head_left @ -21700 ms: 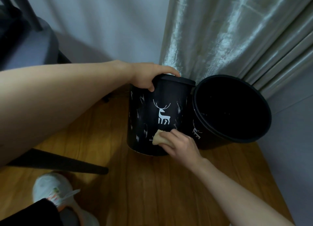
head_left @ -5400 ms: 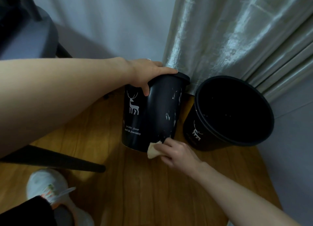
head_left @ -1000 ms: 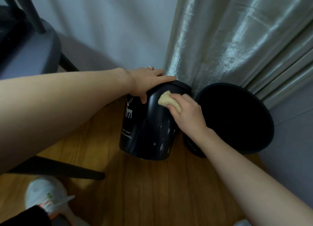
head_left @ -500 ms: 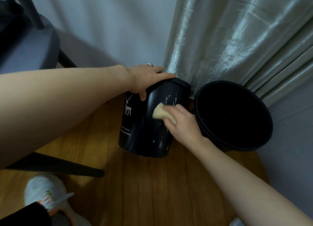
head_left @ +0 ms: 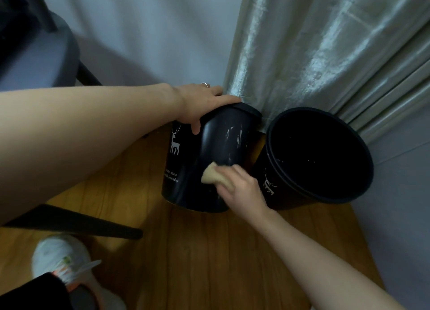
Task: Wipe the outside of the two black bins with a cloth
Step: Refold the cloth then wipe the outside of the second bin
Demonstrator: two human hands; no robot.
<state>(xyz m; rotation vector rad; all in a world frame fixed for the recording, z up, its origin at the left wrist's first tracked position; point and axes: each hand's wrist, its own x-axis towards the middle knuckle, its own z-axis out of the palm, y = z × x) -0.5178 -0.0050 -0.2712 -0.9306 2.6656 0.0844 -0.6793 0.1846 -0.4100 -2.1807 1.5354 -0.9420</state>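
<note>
2 black bins on the wood floor [head_left: 209,263] by the curtain [head_left: 314,54]. Left bin [head_left: 186,170] is tilted, left hand [head_left: 200,105] gripping its rim. Right hand [head_left: 242,188] presses 1 yellow cloth [head_left: 209,175] against its lower side. Right bin [head_left: 290,193] open, just beside it. 1 shoe [head_left: 62,261] bottom left.

Right hand [head_left: 242,188] presses cloth [head_left: 209,176] on left bin [head_left: 204,161]; left hand [head_left: 200,105] grips rim
</note>
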